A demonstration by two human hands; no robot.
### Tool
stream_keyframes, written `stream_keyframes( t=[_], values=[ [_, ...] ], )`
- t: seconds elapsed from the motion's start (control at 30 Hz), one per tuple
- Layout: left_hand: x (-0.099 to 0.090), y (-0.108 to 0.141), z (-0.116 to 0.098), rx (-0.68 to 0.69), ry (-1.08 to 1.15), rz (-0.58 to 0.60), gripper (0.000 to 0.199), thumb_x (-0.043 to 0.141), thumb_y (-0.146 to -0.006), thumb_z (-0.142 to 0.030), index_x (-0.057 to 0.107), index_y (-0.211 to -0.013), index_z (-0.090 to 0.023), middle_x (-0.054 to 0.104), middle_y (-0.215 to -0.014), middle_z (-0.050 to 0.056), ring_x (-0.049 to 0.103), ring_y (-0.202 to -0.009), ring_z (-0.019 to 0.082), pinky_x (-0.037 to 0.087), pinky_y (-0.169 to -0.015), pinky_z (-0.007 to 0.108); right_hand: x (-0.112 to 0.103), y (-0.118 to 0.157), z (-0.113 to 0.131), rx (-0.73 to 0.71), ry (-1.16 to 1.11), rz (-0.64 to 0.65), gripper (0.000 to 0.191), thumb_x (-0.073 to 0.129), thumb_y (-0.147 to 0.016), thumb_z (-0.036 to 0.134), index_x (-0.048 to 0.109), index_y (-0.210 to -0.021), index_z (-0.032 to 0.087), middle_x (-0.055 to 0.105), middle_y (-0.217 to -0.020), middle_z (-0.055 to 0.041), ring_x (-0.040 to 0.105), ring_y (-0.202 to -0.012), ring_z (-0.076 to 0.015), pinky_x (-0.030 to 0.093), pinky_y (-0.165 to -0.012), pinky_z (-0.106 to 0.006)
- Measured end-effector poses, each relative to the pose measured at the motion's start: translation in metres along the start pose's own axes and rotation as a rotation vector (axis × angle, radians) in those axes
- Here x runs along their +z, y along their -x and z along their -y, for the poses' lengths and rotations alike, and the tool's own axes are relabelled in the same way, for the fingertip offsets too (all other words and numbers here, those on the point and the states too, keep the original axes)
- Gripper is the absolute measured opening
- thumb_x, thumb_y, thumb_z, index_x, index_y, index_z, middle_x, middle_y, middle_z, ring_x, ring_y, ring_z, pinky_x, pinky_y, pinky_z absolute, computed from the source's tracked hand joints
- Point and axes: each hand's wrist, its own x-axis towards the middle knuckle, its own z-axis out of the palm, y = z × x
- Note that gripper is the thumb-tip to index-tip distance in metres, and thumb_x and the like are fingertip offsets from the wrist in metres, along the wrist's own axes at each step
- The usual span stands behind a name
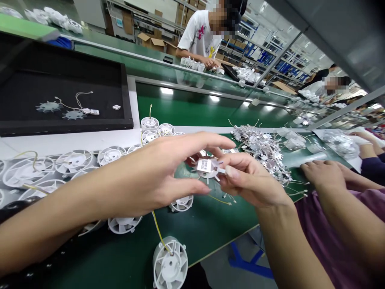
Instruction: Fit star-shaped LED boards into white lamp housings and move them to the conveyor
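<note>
My right hand [249,180] pinches a small white star-shaped part [206,167] with a printed label on it, gripping one of its arms between the fingertips. My left hand [156,172] curves around the part with its fingers apart, the thumb tip just below it and the fingers above. I cannot see whether it touches the part. Thin wires trail from under the hands. Several white plastic fan housings [170,267] with yellow wires lie on the green bench [207,224] below and left of my left hand. A heap of silver star-shaped pieces [261,150] lies just beyond my right hand.
A black tray [128,116] holds similar parts with wires. A co-worker's hands [323,172] rest on the bench at right, beside a purple sleeve. Another person in a white T-shirt [198,36] works across the bench. Shelves and cardboard boxes stand behind.
</note>
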Motion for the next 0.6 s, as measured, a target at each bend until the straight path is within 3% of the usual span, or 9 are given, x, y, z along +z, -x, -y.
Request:
stream_keyframes(
  t=[0.07, 0.17, 0.33, 0.5, 0.6],
  values=[
    [-0.0006, -0.0018, -0.0025, -0.053, 0.101, -0.023, 0.039, 0.066, -0.107, -0.027, 0.062, -0.144, -0.038, 0.072, -0.137, -0.007, 0.074, -0.112, 0.015, 0.063, -0.091, 0.022, 0.0025, 0.0002, -0.002, -0.007, -0.045, -0.002, 0.028, 0.091, -0.088, 0.047, 0.078, -0.084, 0.023, 0.055, -0.061, 0.0061, 0.031, -0.046, -0.0064, 0.022, -0.041, -0.02],
    [-0.0003, -0.0055, -0.0051, -0.116, 0.165, -0.091, 0.031, 0.069, -0.101, -0.031, 0.068, -0.133, -0.034, 0.073, -0.127, -0.008, 0.075, -0.102, 0.013, 0.062, -0.09, 0.021, 0.0067, -0.001, -0.0047, -0.029, -0.02, -0.076, 0.026, 0.092, -0.088, 0.043, 0.078, -0.082, 0.023, 0.061, -0.064, 0.0046, 0.032, -0.046, -0.0058, 0.022, -0.041, -0.02],
    [0.002, -0.0076, -0.0036, -0.185, 0.24, -0.092, 0.033, 0.071, -0.096, -0.035, 0.066, -0.128, -0.031, 0.073, -0.132, -0.006, 0.075, -0.12, 0.019, 0.062, -0.098, 0.023, 0.008, -0.0032, -0.006, -0.062, 0.001, -0.108, 0.023, 0.09, -0.091, 0.042, 0.08, -0.084, 0.022, 0.07, -0.074, 0.0012, 0.037, -0.047, -0.0056, 0.026, -0.043, -0.021],
    [0.0023, -0.0035, -0.0016, -0.095, 0.17, -0.088, 0.031, 0.069, -0.102, -0.023, 0.067, -0.131, -0.033, 0.074, -0.132, -0.01, 0.073, -0.121, 0.015, 0.06, -0.1, 0.019, 0.0068, -0.004, -0.0076, -0.086, -0.069, -0.155, 0.036, 0.094, -0.083, 0.055, 0.082, -0.079, 0.022, 0.056, -0.062, 0.004, 0.029, -0.051, -0.0064, 0.022, -0.046, -0.022],
    [0.0, -0.0016, -0.0015, -0.082, 0.154, -0.081, 0.034, 0.071, -0.103, -0.023, 0.069, -0.135, -0.037, 0.074, -0.135, -0.01, 0.075, -0.114, 0.013, 0.061, -0.093, 0.016, 0.0079, -0.0046, -0.0094, -0.089, -0.008, -0.203, 0.035, 0.095, -0.085, 0.052, 0.079, -0.077, 0.021, 0.049, -0.061, 0.0059, 0.027, -0.052, -0.0056, 0.02, -0.047, -0.021]
  ],
)
